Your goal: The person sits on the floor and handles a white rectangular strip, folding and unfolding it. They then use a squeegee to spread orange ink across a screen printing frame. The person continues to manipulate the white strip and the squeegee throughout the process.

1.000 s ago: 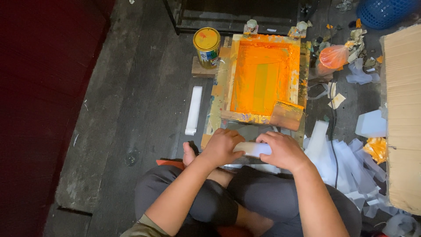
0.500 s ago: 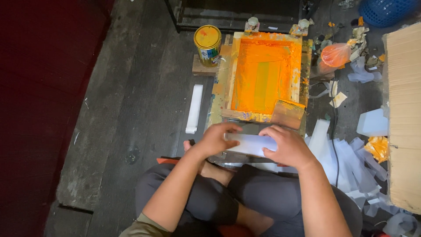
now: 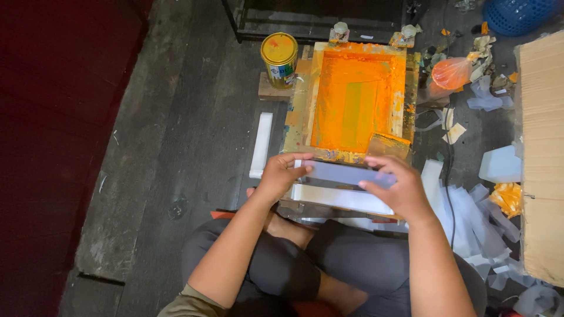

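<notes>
- Left hand [image 3: 279, 176] and right hand [image 3: 395, 189] pinch the ends of a pale strip [image 3: 343, 173].
- Orange printing frame [image 3: 358, 100] lies just beyond; paint can [image 3: 279, 57] far left.

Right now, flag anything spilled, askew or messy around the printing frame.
Orange ink smears the wooden screen frame beyond its mesh. Pale paper strips and crumpled scraps litter the dark floor on its right.

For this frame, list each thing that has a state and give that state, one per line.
left hand: grips the strip's left end
right hand: grips the strip's right end
pale strip: held level between both hands, above the white strips
screen frame: lying flat, coated in orange ink
paint tin: upright, lid on
orange bag: tied shut
</notes>
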